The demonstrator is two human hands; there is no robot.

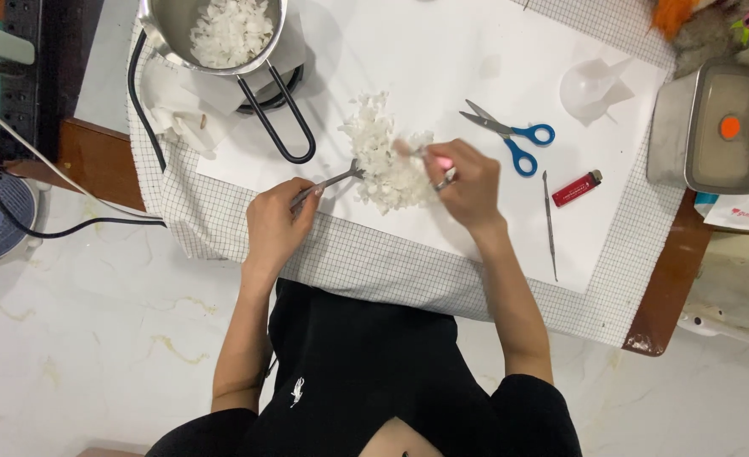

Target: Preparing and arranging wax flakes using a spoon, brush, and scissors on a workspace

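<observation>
1. The surface (476, 76), sheeted white, carries everything; work over its middle
2. The pile of white flakes (383, 156) lies between both hands; gather inward
3. The left hand (275, 224) grips a metal tool (330, 181) touching the pile
4. The right hand (468, 182), blurred, pinches something small; move slowly

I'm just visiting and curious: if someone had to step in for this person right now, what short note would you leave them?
Left hand: gripping a metal utensil, its tip in the pile of white flakes.
Right hand: at the pile's right edge, pinching something small and blurred; I cannot tell what.
Where things are: the pile lies on the white sheet over the checked mat. A metal pot at the top left holds more white flakes.
Unused to the right: blue-handled scissors, a red lighter, a thin metal pick.
Done: some flakes are in the pot. Left: the pile on the sheet.
</observation>
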